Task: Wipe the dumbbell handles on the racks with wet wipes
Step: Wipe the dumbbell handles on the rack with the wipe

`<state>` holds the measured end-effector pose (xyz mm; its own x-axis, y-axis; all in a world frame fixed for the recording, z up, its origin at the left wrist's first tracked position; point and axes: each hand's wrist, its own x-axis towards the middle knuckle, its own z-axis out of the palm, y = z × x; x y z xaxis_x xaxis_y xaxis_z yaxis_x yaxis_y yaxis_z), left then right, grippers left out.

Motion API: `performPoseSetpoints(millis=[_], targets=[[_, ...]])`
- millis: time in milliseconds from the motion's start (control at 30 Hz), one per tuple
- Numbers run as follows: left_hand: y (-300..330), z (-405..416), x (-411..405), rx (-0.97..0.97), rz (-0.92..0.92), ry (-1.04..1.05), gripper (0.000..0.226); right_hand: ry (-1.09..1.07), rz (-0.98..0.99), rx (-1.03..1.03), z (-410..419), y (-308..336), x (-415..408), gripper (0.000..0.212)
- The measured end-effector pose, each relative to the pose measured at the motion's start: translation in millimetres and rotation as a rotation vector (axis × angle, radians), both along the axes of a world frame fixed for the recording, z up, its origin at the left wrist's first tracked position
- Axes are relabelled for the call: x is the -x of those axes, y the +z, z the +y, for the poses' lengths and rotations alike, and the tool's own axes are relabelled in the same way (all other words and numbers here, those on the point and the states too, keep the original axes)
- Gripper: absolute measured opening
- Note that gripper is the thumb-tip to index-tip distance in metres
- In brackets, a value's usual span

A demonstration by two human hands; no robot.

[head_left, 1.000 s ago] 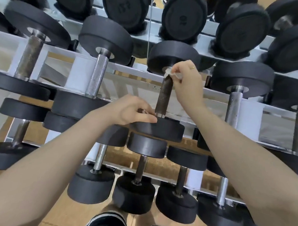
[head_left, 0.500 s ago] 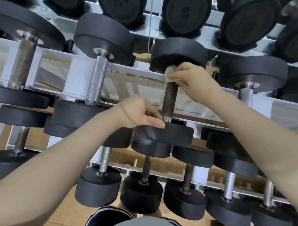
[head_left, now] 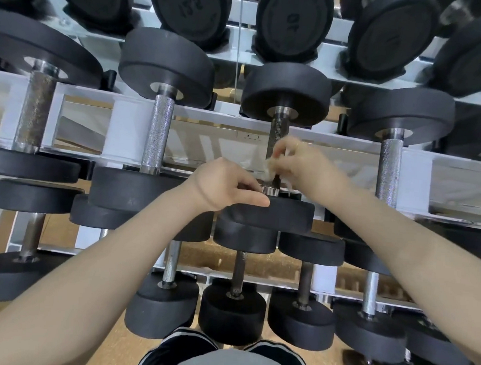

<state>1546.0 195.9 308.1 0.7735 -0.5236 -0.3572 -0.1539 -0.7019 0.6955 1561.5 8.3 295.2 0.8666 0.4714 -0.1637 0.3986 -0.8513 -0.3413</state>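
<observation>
A black dumbbell with a dark knurled handle (head_left: pixel 277 131) lies on the middle shelf of the white rack (head_left: pixel 126 130). My right hand (head_left: pixel 309 166) is blurred and grips a crumpled white wet wipe (head_left: pixel 270 170) around the lower end of that handle. My left hand (head_left: pixel 225 185) rests on the dumbbell's near black head (head_left: pixel 282 214), with its thumb lying along the head's top edge and its fingers curled by the steel collar. The part of the handle under the wipe is hidden.
Other dumbbells lie on either side, with a silver handle (head_left: pixel 157 134) at the left and another (head_left: pixel 389 166) at the right. Smaller dumbbells (head_left: pixel 233 311) fill the lower shelf, and larger heads (head_left: pixel 293 22) line the top shelf. The floor (head_left: pixel 55 348) below is wood.
My right hand has slid the wipe down the handle from its far end to its near end. My left hand has stayed on the near head.
</observation>
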Motion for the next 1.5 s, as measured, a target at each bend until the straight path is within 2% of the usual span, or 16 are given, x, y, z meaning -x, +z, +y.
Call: performPoseSetpoints(millis=[100,167,300,400,533,600,767,833,967,1067,1133,1167,1267,1333,1400,1500], targets=[[0.7,1.7,1.5,0.003,-0.025,-0.024,0.029,0.211,0.030,-0.027,-1.0,9.0,13.9,0.020],[3.5,2.5,0.1,0.010,0.004,-0.036,0.029,0.043,0.045,-0.030,-6.5,12.7,-1.8,0.024],[3.5,4.7,-3.2,0.046,0.094,-0.034,0.025,-0.264,-0.198,-0.178,2.5,14.5,-33.9,0.024],[-0.7,6.2,-4.0,0.080,0.131,0.004,0.020,-0.137,-0.220,-0.136,9.0,-0.7,-33.6,0.016],[-0.9,6.9,-9.0,0.091,0.187,-0.003,0.016,0.232,-0.034,-0.124,10.4,-1.9,-3.3,0.011],[-1.5,6.8,-10.5,0.103,0.192,-0.016,0.015,0.277,0.044,-0.160,5.8,3.3,5.2,0.012],[-2.5,8.4,-9.5,0.093,0.166,-0.023,0.024,-0.350,-0.355,-0.342,-2.8,5.3,-35.3,0.011],[-2.1,7.3,-8.9,0.089,0.169,-0.012,0.024,-0.384,-0.423,-0.365,2.5,-8.9,-35.9,0.012],[-2.1,5.6,-8.5,0.090,0.224,0.024,0.023,-0.265,-0.277,-0.442,-2.6,-21.1,-17.0,0.012],[-1.3,5.4,-9.6,0.100,0.274,0.018,0.016,-0.035,0.160,-0.419,-18.5,-11.8,1.7,0.003],[-1.5,5.3,-10.8,0.103,0.280,0.010,0.014,-0.046,0.372,-0.416,-21.6,-8.2,11.2,0.009],[-2.3,5.0,-11.2,0.105,0.280,0.009,0.015,-0.153,0.355,-0.460,-20.5,-7.9,10.1,0.012],[-3.9,5.0,-10.0,0.111,0.274,0.011,0.025,-0.649,0.001,-0.580,-11.1,-9.1,-12.1,0.011],[-4.9,5.2,-6.7,0.118,0.244,0.021,0.026,-0.852,-0.084,-0.660,-3.2,-10.8,-26.8,0.013],[-6.3,5.7,-3.2,0.144,0.213,0.055,0.024,-0.847,-0.012,-0.722,2.6,-16.9,-30.9,0.014],[-9.3,6.4,2.0,0.187,0.184,0.113,0.019,-0.644,0.128,-0.725,1.8,-12.6,-17.6,0.020]])
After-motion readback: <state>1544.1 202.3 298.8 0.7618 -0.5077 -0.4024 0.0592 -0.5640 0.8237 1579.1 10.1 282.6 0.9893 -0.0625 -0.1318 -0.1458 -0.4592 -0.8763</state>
